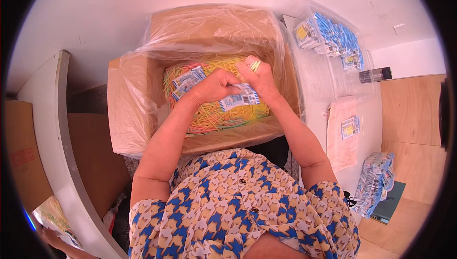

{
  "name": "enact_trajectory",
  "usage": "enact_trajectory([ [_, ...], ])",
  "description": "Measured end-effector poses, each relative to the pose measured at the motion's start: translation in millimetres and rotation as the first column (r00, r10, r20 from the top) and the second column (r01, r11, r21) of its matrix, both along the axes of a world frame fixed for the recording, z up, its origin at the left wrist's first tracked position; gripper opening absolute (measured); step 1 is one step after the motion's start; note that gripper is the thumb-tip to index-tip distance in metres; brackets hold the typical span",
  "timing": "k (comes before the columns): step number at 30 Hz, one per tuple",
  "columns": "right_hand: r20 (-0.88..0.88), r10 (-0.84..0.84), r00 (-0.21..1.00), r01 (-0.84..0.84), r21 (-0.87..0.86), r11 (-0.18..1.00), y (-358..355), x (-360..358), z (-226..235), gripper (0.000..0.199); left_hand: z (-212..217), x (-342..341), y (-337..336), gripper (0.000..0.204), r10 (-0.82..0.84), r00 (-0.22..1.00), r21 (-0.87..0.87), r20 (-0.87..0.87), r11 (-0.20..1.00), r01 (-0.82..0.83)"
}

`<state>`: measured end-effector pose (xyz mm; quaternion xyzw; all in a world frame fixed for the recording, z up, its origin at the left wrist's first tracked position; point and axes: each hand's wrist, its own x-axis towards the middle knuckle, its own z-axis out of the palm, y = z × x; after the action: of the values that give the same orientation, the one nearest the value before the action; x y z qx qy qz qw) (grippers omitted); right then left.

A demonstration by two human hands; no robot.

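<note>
A large cardboard box (132, 98) lined with clear plastic holds a heap of short thin sticks (209, 122) in yellow, pink and green. Over the heap, my left hand (215, 87) is closed on a small blue-and-white plastic packet (241, 98). Close beside it, my right hand (261, 79) is closed round a few yellow sticks (255, 66), whose ends poke out above the fingers. The two hands meet at the packet's upper edge; the fingers partly hide it. Left of my left hand, more blue-and-white packets (188, 81) lie on the heap.
To the right, a clear plastic bin (328, 76) holds many filled packets (333, 33), near a dark cylinder (375, 75). A pink cloth (340, 156) bears one packet (350, 127). Stacked packets (374, 183) lie nearer. At lower left, another person's hand (52, 237) shows beyond a white panel (62, 116).
</note>
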<state>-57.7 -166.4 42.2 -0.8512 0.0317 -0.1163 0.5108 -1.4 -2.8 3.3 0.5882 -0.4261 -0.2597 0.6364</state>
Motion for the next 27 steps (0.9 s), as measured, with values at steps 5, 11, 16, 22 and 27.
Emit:
enact_trajectory([
  [5,-0.128,-0.058,0.99,0.072,0.113,0.991,-25.6,1.8,20.2,0.024,5.4,13.1,13.7,0.016,-0.341,0.94,0.645,0.001,0.719,0.26],
  [11,-0.322,0.027,0.946,0.104,0.383,0.918,-29.4,-6.6,27.9,0.024,2.6,12.4,20.5,0.016,-0.256,0.948,0.148,-0.189,0.947,0.285],
  [16,0.087,-0.163,0.983,0.165,-0.018,0.986,-23.7,8.8,-6.6,0.021,11.3,12.4,17.5,0.023,-0.426,0.815,0.221,-0.392,0.817,0.533],
  [22,-0.169,-0.167,0.971,0.23,0.495,0.838,-12.1,9.3,31.1,0.018,12.5,15.1,14.3,0.02,-0.049,0.923,0.208,-0.381,0.968,0.138],
  [27,-0.119,-0.168,0.979,0.205,0.473,0.857,-18.1,-4.5,66.8,0.024,15.7,12.3,12.6,0.014,0.128,0.899,0.125,-0.419,0.989,-0.082],
])
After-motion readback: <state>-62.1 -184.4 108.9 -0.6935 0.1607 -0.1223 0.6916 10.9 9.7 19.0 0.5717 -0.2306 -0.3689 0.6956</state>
